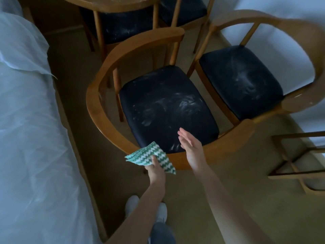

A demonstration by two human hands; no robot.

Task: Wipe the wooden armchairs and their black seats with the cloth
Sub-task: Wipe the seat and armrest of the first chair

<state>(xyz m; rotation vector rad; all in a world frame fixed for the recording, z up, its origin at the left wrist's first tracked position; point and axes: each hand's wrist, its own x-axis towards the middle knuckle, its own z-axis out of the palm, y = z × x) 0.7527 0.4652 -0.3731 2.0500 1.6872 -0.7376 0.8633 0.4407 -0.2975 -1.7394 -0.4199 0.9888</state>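
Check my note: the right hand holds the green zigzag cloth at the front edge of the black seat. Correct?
No. The head view shows the left hand holding the green zigzag cloth at the front edge of the black seat.

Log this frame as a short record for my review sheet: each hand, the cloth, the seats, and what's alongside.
left hand: grips the cloth, green and white zigzag, at the near seat's front corner
right hand: open, fingers straight, over the near seat's front edge; contact unclear
near seat: black, white dust smears, not yet wiped clean
wooden frame: curved, wraps around the near seat
right seat: black, also smeared with dust
far seat: dusty
plastic sheet: covers furniture on the left
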